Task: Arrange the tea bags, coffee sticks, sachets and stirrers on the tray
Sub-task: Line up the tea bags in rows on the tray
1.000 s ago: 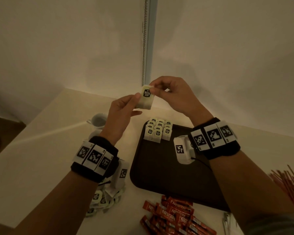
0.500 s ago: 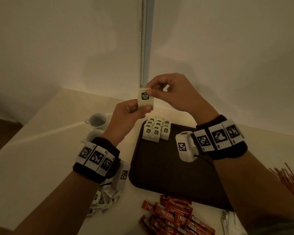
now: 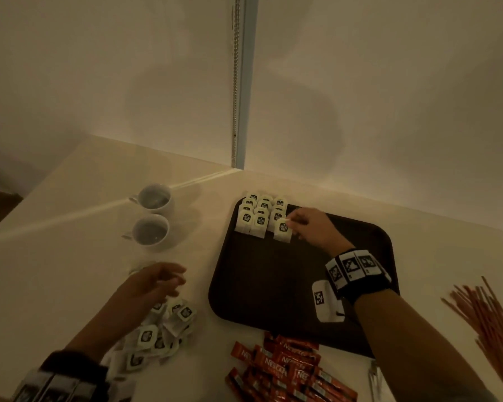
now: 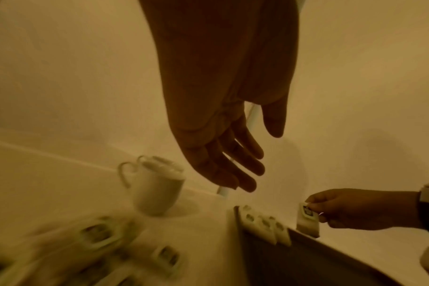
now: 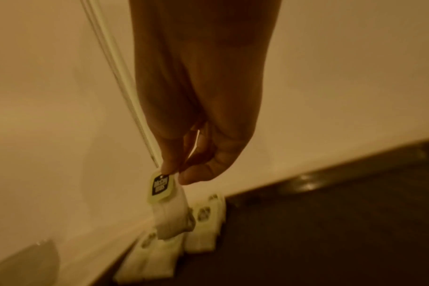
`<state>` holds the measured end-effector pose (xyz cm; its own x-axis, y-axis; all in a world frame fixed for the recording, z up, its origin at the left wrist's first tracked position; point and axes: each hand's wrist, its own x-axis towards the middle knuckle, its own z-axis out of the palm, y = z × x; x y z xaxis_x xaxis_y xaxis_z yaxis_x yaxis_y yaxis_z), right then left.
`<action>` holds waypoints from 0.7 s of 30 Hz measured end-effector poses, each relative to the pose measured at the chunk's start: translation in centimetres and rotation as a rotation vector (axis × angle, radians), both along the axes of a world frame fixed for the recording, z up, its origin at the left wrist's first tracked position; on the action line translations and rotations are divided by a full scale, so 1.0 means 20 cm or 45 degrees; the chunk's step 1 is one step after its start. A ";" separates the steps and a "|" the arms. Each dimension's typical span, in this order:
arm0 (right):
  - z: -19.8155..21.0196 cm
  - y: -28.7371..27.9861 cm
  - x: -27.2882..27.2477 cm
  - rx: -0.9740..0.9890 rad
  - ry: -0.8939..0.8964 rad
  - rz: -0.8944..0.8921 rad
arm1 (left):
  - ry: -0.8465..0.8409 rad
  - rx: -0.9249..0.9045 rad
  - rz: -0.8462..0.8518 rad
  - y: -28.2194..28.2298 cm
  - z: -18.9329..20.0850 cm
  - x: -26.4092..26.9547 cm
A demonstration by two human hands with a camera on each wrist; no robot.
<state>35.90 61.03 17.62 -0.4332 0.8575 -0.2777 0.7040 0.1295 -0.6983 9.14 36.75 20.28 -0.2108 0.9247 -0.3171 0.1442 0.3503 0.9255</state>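
My right hand [image 3: 295, 224] pinches a white tea bag [image 3: 283, 232] by its top, just above the dark tray [image 3: 273, 285], at the right end of the rows of tea bags [image 3: 259, 214] in the tray's far left corner. The right wrist view shows thumb and forefinger on the tea bag [image 5: 165, 201], which hangs over the rows [image 5: 203, 222]. My left hand [image 3: 169, 278] hovers empty, fingers loosely spread, above the loose pile of tea bags [image 3: 160, 335] left of the tray. The left wrist view shows its open palm [image 4: 233, 154].
Two white cups [image 3: 153, 216] stand on the table left of the tray. Red coffee sticks [image 3: 285, 369] lie in a heap near the table's front edge. Thin orange stirrers [image 3: 488, 317] lie at the right. A wall corner rises behind the table.
Both hands held one tea bag up in the air. My left hand let go and dropped to the loose pile; my right hand carried the bag down to the rows on the tray.
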 end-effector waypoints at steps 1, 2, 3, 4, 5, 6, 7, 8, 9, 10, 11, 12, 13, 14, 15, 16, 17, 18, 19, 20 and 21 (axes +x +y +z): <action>-0.04 0.01 0.00 -0.031 -0.016 -0.002 | -0.009 -0.033 0.054 -0.05 -0.05 -0.02; -0.08 0.01 -0.01 -0.055 -0.030 0.003 | -0.007 -0.070 0.093 -0.10 -0.09 -0.04; -0.11 0.02 -0.02 -0.071 -0.043 0.004 | 0.018 -0.113 0.113 -0.15 -0.14 -0.06; -0.13 0.02 -0.03 -0.079 -0.047 -0.006 | 0.045 -0.156 0.127 -0.20 -0.18 -0.09; -0.15 0.03 -0.04 -0.079 -0.037 -0.036 | 0.068 -0.195 0.143 -0.25 -0.21 -0.10; -0.17 0.04 -0.05 -0.074 -0.014 -0.079 | 0.072 -0.225 0.163 -0.29 -0.23 -0.12; -0.19 0.05 -0.06 -0.063 0.007 -0.121 | 0.066 -0.255 0.176 -0.33 -0.25 -0.13; -0.21 0.05 -0.07 -0.043 0.016 -0.153 | 0.054 -0.279 0.190 -0.36 -0.26 -0.14; -0.22 0.06 -0.08 -0.015 0.012 -0.171 | 0.053 -0.298 0.192 -0.39 -0.27 -0.15; -0.23 0.07 -0.08 0.012 0.002 -0.181 | 0.064 -0.316 0.196 -0.41 -0.28 -0.15; -0.24 0.08 -0.09 0.034 -0.007 -0.190 | 0.076 -0.332 0.200 -0.43 -0.28 -0.15; -0.25 0.08 -0.10 0.051 -0.012 -0.203 | 0.086 -0.342 0.220 -0.44 -0.28 -0.15; -0.26 0.09 -0.11 0.061 -0.014 -0.220 | 0.092 -0.350 0.247 -0.46 -0.28 -0.15; -0.27 0.09 -0.11 0.070 -0.015 -0.238 | 0.104 -0.364 0.270 -0.47 -0.29 -0.16; -0.28 0.09 -0.12 0.075 -0.018 -0.255 | 0.110 -0.384 0.278 -0.48 -0.29 -0.16; -0.28 0.09 -0.13 0.074 -0.016 -0.270 | 0.115 -0.405 0.278 -0.48 -0.29 -0.16; -0.29 0.10 -0.13 0.063 -0.009 -0.283 | 0.115 -0.417 0.277 -0.49 -0.29 -0.16; -0.29 0.10 -0.14 0.049 0.002 -0.296 | 0.116 -0.428 0.281 -0.49 -0.29 -0.16; -0.30 0.10 -0.14 0.037 0.011 -0.308 | 0.123 -0.430 0.284 -0.49 -0.29 -0.16; -0.30 0.11 -0.15 0.024 0.019 -0.321 | 0.139 -0.430 0.280 -0.49 -0.29 -0.16; -0.30 0.11 -0.15 0.011 0.025 -0.333 | 0.150 -0.434 0.273 -0.49 -0.29 -0.17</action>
<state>32.82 63.25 11.60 -0.2021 0.9433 -0.2633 0.7005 -0.0486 -0.7120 5.80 26.92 14.52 -0.4400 0.7024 -0.5595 0.1326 0.6670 0.7331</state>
